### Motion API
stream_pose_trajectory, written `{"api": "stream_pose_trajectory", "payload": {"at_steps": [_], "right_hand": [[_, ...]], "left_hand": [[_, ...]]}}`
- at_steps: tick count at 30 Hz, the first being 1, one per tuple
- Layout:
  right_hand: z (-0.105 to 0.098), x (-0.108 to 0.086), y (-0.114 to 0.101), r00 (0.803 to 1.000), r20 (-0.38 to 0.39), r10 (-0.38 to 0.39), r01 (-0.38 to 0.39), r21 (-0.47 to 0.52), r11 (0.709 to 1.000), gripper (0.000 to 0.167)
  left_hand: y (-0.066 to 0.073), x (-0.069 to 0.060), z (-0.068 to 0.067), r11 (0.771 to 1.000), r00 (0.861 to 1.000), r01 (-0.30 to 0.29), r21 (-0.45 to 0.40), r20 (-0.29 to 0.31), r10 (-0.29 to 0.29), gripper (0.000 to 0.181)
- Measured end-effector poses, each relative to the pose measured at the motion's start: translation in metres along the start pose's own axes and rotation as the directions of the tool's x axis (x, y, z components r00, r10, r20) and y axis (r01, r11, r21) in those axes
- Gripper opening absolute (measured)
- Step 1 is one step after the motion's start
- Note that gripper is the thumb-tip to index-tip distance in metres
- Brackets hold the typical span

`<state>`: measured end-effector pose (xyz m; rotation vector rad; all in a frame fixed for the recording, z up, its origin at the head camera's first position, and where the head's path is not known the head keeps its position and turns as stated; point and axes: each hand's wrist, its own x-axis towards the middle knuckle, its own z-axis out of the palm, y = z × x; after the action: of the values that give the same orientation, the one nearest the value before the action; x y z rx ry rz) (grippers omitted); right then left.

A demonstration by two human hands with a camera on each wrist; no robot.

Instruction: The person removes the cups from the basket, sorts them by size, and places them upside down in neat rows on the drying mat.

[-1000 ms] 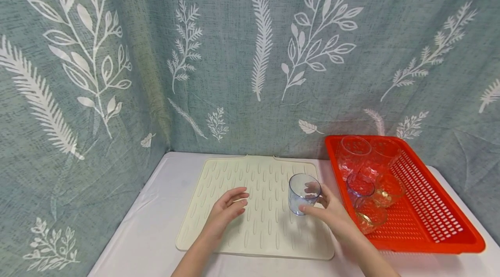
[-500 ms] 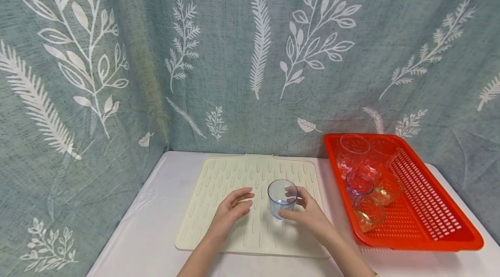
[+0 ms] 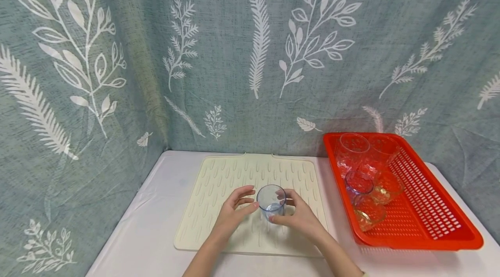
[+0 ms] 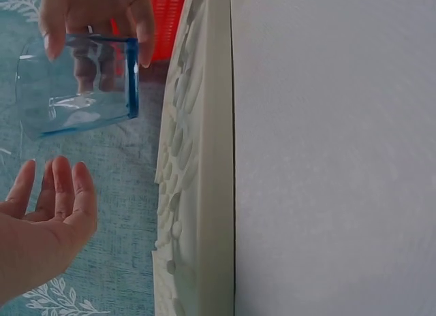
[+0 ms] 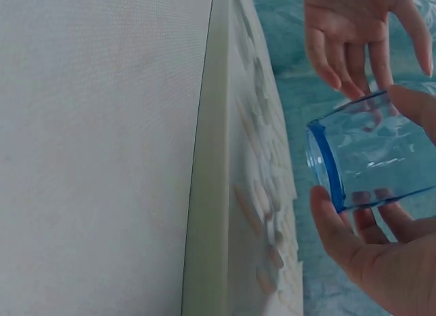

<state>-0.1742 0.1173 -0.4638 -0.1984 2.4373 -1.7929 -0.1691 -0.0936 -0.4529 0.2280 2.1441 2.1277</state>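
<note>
A clear blue-tinted drinking glass [image 3: 269, 208] is upright in my right hand [image 3: 298, 216], just above the pale mat [image 3: 218, 181]. Thumb and fingers of that hand curl round the glass's side, and the right wrist view shows one fingertip by its thick blue base [image 5: 328, 163]. On the other side, my left hand [image 3: 231, 216] faces the glass with relaxed, slightly bent fingers. A small gap separates the left fingers [image 4: 63, 193] from the glass in the left wrist view. Nothing is in the left hand.
To the right stands a red plastic basket [image 3: 425, 242] with slotted walls. Several clear, purple and yellowish glasses [image 3: 359, 186] lie at its left side. White cloth [image 3: 133, 229] covers the table, and a green leaf-patterned curtain [image 3: 230, 73] hangs behind and at the left.
My right hand has carried the glass leftward from the mat's right side to its middle. The left hand has shifted slightly right, so the two hands are now close together.
</note>
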Motion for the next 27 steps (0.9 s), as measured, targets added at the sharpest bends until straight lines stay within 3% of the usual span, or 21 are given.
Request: {"api": "stream_pose_trajectory", "payload": {"at_steps": [7, 14, 23, 27], "right_hand": [[0.001, 0.0, -0.001, 0.997, -0.007, -0.076, 0.075, -0.13, 0.989, 0.072], [0.004, -0.002, -0.005, 0.976, -0.016, -0.218, 0.202, -0.311, 0.929, 0.071], [0.008, -0.008, -0.009, 0.943, -0.011, -0.334, 0.299, -0.415, 0.859, 0.069], [0.009, -0.01, -0.011, 0.938, -0.013, -0.346, 0.308, -0.425, 0.851, 0.07]], "left_hand": [[0.0, 0.0, 0.005, 0.992, 0.998, -0.057, 0.111, 0.008, 0.057, 0.058], [0.004, -0.002, 0.009, 0.964, 0.994, -0.112, 0.242, 0.012, 0.112, 0.066], [0.004, -0.004, 0.014, 0.953, 0.993, -0.114, 0.281, 0.04, 0.107, 0.07], [0.003, -0.004, 0.016, 0.946, 0.992, -0.125, 0.301, 0.044, 0.117, 0.07]]}}
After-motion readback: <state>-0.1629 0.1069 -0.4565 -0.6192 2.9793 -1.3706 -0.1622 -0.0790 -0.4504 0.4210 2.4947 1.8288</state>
